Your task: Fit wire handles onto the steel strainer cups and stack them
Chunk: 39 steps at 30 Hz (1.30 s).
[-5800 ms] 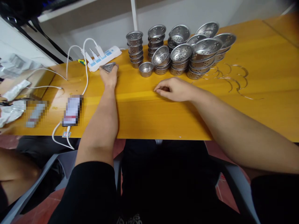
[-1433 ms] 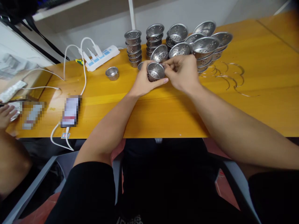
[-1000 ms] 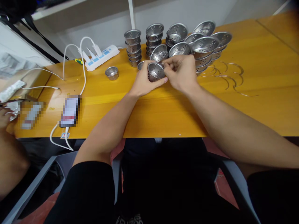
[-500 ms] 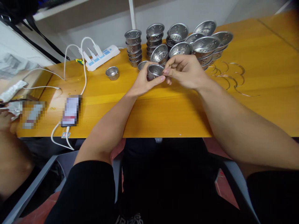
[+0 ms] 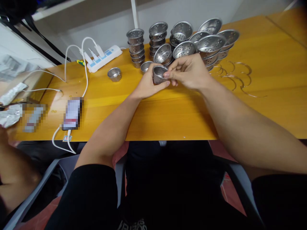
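My left hand (image 5: 150, 83) is wrapped round a small metal strainer basket (image 5: 159, 75), its thumb along the near side. The basket is tilted, with its mouth up. My right hand (image 5: 185, 72) pinches at the basket's right rim with thumb and fingers; whether something thin is also between them cannot be seen. Just behind lies another small basket (image 5: 145, 66), partly hidden by my left hand. A further small basket (image 5: 114, 74) stands apart to the left. Thin curved metal strips (image 5: 240, 78) lie on the table right of my right hand.
Stacks of perforated baskets (image 5: 136, 48) and wider ones (image 5: 211, 46) line the back of the wooden table (image 5: 163, 121). A power strip (image 5: 105, 59) with white cables and a phone (image 5: 72, 113) are at left. Another person's arm (image 5: 16, 172) shows at the far left.
Both hands stay at the basket, with the right thumb shifted slightly left over its rim. The other person's hand at the far left has drawn back from the crumpled plastic bag.
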Available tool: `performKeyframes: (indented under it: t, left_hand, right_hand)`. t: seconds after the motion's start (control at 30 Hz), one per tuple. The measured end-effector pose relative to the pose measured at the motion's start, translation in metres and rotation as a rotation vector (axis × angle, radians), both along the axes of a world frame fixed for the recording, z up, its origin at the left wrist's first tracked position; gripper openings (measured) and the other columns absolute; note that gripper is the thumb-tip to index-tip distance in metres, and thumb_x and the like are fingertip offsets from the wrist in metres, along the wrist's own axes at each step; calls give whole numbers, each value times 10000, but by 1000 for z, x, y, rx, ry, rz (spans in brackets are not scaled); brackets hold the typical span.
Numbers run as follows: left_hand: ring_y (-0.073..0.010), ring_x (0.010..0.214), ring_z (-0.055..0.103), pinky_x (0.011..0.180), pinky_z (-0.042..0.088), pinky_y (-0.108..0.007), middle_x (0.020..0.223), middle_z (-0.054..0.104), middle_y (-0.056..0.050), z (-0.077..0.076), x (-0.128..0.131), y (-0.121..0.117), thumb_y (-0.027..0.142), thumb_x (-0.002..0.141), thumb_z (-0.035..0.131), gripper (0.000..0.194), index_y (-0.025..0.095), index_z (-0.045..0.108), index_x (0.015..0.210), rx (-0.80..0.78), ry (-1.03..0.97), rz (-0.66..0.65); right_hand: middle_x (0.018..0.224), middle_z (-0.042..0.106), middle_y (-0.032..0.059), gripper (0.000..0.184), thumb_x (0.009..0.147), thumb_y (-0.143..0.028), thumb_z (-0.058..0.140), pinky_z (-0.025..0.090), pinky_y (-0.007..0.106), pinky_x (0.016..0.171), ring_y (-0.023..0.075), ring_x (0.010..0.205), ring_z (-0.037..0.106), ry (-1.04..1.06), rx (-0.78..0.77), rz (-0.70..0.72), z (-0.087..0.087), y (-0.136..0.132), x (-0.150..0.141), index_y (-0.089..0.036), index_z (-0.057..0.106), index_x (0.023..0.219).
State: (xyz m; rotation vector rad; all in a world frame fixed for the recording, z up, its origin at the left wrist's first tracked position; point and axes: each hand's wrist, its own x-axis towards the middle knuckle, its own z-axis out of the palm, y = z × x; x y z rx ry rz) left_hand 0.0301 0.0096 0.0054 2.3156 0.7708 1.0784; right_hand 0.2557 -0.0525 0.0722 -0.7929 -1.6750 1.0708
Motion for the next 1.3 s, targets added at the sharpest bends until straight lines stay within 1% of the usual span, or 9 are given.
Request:
performKeyframes:
  t: [0.2, 0.4, 0.5, 0.63, 0.77, 0.87, 1.0, 1.17, 1.3]
  left_hand:
    - [-334, 1346, 716, 1263, 539, -603, 1392, 673, -127, -2, -3, 3, 714, 977, 843, 804, 241, 472, 1511, 5, 14, -17]
    - [-341, 1365, 707, 1276, 528, -606, 1411, 670, -138, -1, -5, 4, 774, 981, 808, 824, 232, 486, 1510, 9, 21, -22]
    - [-335, 1386, 706, 1280, 532, -591, 1440, 662, -137, -2, -5, 5, 841, 977, 769, 881, 241, 462, 1544, 13, 8, -7]
    - [-318, 1373, 717, 1256, 556, -555, 1452, 669, -131, -6, -7, 10, 946, 926, 731, 975, 263, 449, 1562, 3, -18, 23]
    - [-313, 1332, 738, 1236, 593, -556, 1421, 695, -128, -5, -9, 13, 979, 875, 747, 972, 274, 517, 1503, 7, -55, 60]
    - [-311, 1333, 739, 1240, 596, -554, 1424, 695, -129, -3, -10, 12, 978, 876, 745, 950, 271, 543, 1477, 33, -60, 72]
    - [-322, 1379, 716, 1254, 566, -556, 1453, 672, -132, -3, -9, 10, 996, 897, 695, 988, 257, 490, 1521, 48, -12, 58]
    - [-331, 1407, 694, 1282, 541, -552, 1474, 645, -143, -3, -10, 10, 994, 892, 708, 1006, 260, 469, 1538, 46, -13, 23]
    - [-319, 1372, 708, 1274, 555, -540, 1462, 660, -133, 6, -21, 11, 981, 855, 773, 993, 260, 531, 1494, 2, -5, 16]
  right_hand:
    - [656, 669, 10, 479, 746, -677, 1105, 472, 325, 447, 177, 549, 568, -44, -22, -25, 0, -3, 0, -304, 810, 803]
    - [665, 656, 19, 471, 787, -664, 1090, 477, 341, 497, 171, 571, 558, -46, -21, -5, -1, -4, -1, -288, 809, 820]
    - [718, 680, 24, 469, 839, -689, 1050, 517, 370, 561, 181, 608, 570, -11, -5, -23, -5, -3, -2, -297, 809, 934]
    - [874, 748, 61, 441, 946, -685, 963, 553, 404, 665, 209, 711, 632, 18, 120, -138, -13, 2, -1, -302, 790, 1079]
    - [1156, 798, 141, 184, 1027, -438, 877, 581, 461, 890, 286, 1010, 717, -190, 314, -203, -14, 2, 5, -265, 847, 1083]
    - [1289, 766, 155, 91, 989, -321, 873, 579, 466, 954, 318, 1144, 686, -279, 360, -198, -15, 2, 8, -265, 859, 1059]
    - [1353, 714, 137, 127, 950, -284, 884, 590, 456, 927, 299, 1084, 654, -307, 324, -154, -22, 3, 5, -268, 836, 1066]
    - [1317, 693, 127, 186, 918, -357, 944, 607, 468, 984, 337, 1182, 634, -235, 243, -119, -27, 0, -4, -275, 779, 947]
    - [1355, 699, 114, 200, 963, -352, 902, 596, 448, 975, 301, 1128, 631, -240, 302, -148, -25, -2, -3, -319, 822, 1144]
